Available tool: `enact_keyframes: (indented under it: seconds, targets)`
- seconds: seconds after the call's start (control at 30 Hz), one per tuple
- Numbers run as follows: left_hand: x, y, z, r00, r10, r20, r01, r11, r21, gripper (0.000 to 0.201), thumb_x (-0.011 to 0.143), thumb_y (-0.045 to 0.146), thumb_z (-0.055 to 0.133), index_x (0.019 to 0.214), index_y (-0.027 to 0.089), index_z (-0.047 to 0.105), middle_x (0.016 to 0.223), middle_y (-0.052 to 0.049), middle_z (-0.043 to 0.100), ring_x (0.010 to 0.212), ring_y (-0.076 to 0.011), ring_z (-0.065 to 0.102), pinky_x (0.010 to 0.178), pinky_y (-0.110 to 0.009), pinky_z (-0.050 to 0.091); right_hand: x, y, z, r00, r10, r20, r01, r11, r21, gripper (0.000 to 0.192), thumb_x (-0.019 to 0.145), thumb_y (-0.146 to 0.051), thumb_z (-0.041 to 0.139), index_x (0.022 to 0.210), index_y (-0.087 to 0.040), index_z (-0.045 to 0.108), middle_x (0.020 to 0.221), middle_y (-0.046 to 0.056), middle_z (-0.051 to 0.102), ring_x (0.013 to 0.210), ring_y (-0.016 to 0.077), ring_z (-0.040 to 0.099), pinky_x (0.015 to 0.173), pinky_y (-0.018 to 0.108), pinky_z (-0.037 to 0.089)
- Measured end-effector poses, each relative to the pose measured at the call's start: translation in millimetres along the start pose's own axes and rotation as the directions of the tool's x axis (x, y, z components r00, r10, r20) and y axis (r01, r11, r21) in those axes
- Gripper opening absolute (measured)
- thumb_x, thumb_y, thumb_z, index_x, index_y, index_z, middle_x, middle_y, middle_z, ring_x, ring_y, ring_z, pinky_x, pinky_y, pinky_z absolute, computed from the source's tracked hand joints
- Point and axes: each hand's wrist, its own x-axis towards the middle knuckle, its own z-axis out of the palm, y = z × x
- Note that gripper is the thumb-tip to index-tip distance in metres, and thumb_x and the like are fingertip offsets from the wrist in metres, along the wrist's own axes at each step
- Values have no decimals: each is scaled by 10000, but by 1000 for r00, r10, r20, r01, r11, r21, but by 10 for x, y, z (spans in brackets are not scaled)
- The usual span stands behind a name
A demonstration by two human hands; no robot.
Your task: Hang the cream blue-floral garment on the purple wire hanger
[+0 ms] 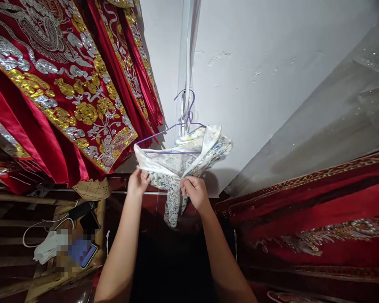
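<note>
A white shirt with a blue-green floral print hangs half off a thin purple hanger. The hanger's hook is up by a white strip on the wall, and its left arm reaches the shirt's left shoulder. On the right the shirt is bunched and folded over the hanger. My left hand pinches the cloth under that left shoulder, fingers closed. With thumb and bent fingers, my right hand grips the shirt's front edge near the middle. Part of the shirt hangs down between my hands.
Red cloths with gold and silver embroidery hang at the left. A bamboo seat at lower left carries a phone, a white cable and a white bundle. Plastic sheeting and red embroidered cloth are at the right.
</note>
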Motion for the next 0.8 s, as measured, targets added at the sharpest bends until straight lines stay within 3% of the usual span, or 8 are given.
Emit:
enact_keyframes:
  seconds: [0.13,0.3,0.4,0.53,0.6,0.67,0.73,0.8]
  targets:
    - [-204,-500,-14,991,-117,64,116,993,13,237,693,256,777,862,119,682,784,-88,722,737,-202,681,740,-327,532,-124,215,-14,998,57,28,-60,992,109,288,859,-322,517,610,-198,590,447,-19,500,428,121,413,472,262,311]
    - [-471,-312,331,972,25,232,-22,1000,-14,329,716,383,814,904,148,682,839,-33,697,726,-143,635,708,-248,496,-201,401,-170,994,113,6,-113,994,4,386,889,-466,580,601,-210,565,488,-21,431,473,134,378,487,286,298]
    - [-774,-90,646,879,123,461,-203,971,128,265,850,421,704,903,163,672,817,-25,652,728,-141,601,713,-252,487,-135,381,-190,994,68,-82,-63,996,56,465,922,-629,488,801,-218,668,744,55,627,717,212,570,659,330,446]
    - [-1080,98,898,695,239,678,-563,767,307,212,940,381,603,941,186,685,935,-60,654,894,-187,610,850,-300,478,-90,170,-95,975,68,210,-142,922,361,730,915,-786,247,1161,-237,660,1017,95,705,1033,269,639,875,389,498]
    - [-1078,176,870,636,308,708,-683,651,331,202,954,379,582,977,208,686,1114,-83,639,1090,-223,585,992,-338,434,-108,19,-81,934,49,353,-196,898,393,733,904,-791,284,1207,-227,642,998,90,715,1002,265,660,854,390,519]
    - [-1008,233,730,630,290,721,-700,614,364,228,963,407,556,1057,231,667,1270,-86,590,1235,-243,523,1079,-359,383,-107,-133,-130,886,26,464,-176,943,283,570,865,-682,544,1141,-198,668,930,71,725,889,250,676,801,370,538]
    - [-944,244,512,643,127,755,-624,659,420,313,990,456,481,1171,243,621,1306,-84,584,1246,-243,522,1083,-364,391,-33,-269,-228,875,1,484,-53,994,93,357,763,-448,750,978,-167,703,826,44,720,753,221,660,716,336,543]
    - [-936,211,272,591,-146,793,-524,678,515,387,1000,490,429,1217,222,606,1214,-80,646,1138,-241,582,1018,-362,447,145,-367,-334,916,-54,398,81,996,-49,198,701,-275,770,843,-156,701,776,34,708,712,202,638,684,309,531]
